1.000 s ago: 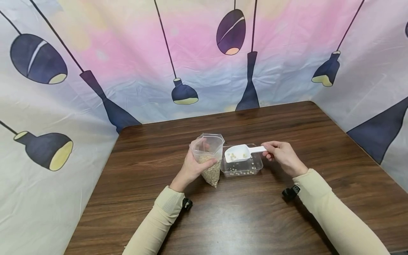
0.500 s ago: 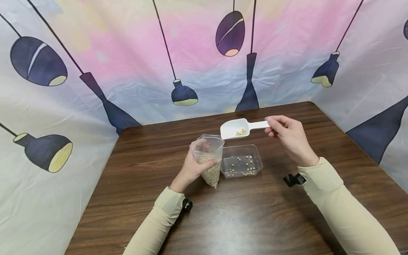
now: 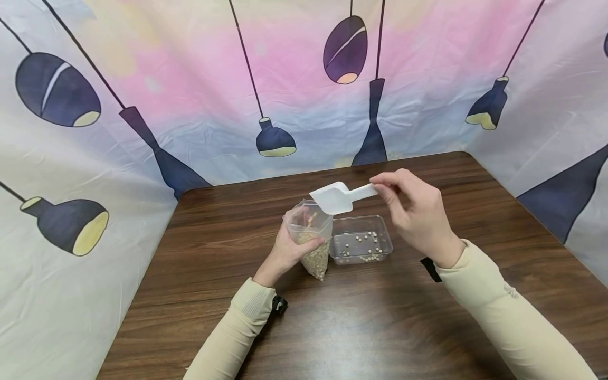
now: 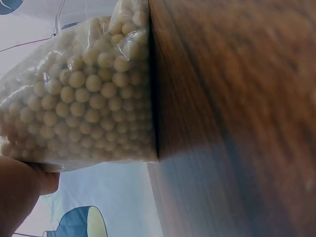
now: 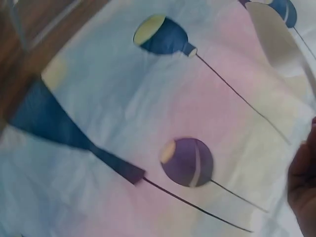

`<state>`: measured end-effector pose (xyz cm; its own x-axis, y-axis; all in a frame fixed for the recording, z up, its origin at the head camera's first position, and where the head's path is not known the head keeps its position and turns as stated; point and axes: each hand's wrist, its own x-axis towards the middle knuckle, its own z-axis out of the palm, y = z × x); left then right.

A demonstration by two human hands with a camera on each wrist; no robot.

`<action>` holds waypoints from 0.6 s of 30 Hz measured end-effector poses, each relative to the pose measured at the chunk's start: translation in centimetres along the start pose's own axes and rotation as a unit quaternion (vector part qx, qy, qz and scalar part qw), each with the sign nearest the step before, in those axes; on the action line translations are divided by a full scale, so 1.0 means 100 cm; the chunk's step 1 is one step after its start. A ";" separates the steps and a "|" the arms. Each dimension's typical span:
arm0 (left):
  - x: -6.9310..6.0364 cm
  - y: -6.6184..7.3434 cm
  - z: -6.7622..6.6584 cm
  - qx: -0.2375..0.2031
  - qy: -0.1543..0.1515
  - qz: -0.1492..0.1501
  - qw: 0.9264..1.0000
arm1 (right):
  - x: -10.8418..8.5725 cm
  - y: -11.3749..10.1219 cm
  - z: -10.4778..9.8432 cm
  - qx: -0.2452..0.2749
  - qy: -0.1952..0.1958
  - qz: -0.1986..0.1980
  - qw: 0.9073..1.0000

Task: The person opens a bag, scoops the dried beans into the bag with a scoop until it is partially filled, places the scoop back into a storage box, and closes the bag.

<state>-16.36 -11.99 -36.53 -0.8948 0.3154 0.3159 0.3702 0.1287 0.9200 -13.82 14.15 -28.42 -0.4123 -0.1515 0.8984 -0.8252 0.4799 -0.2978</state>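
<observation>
My left hand point(image 3: 285, 252) grips a clear plastic bag point(image 3: 314, 259) around its upper part, thumb across the front. Small round beige balls fill its lower part and show closely in the left wrist view point(image 4: 89, 94); beans or beads, I cannot tell. Just above the bag's open mouth, a white scoop point(image 3: 334, 199) tilts down to the left, and a few balls drop inside. Its handle is pinched by my right hand point(image 3: 420, 214). Beside the bag stands a clear plastic tray point(image 3: 343, 225) with scattered balls on its bottom.
The brown wooden table point(image 3: 228, 243) bears the bag and the tray. Behind it and at both sides hangs a cloth backdrop point(image 3: 204, 79) printed with lamps. The right wrist view shows mostly this cloth, with the scoop point(image 5: 281, 42) at its top right.
My right hand has lifted the scoop from the tray, carried it left over the bag and tipped it, so the balls in it fall into the bag. The left hand holds still.
</observation>
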 end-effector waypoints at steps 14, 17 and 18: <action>0.000 -0.002 -0.001 0.004 0.005 0.012 1.000 | -0.025 0.037 0.002 -0.190 -0.166 -0.049 0.967; 0.000 -0.003 -0.001 0.002 0.005 0.010 1.000 | -0.038 0.045 0.005 -0.220 -0.224 -0.043 0.948; 0.000 -0.003 0.000 0.001 0.004 0.010 1.000 | -0.041 0.045 0.006 -0.228 -0.240 -0.041 0.943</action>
<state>-16.46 -12.07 -36.77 -0.8889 0.3107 0.3366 0.3889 0.1236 0.9129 -16.11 16.44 -33.60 -0.5710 -0.5255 0.6307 -0.6558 0.7541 0.0346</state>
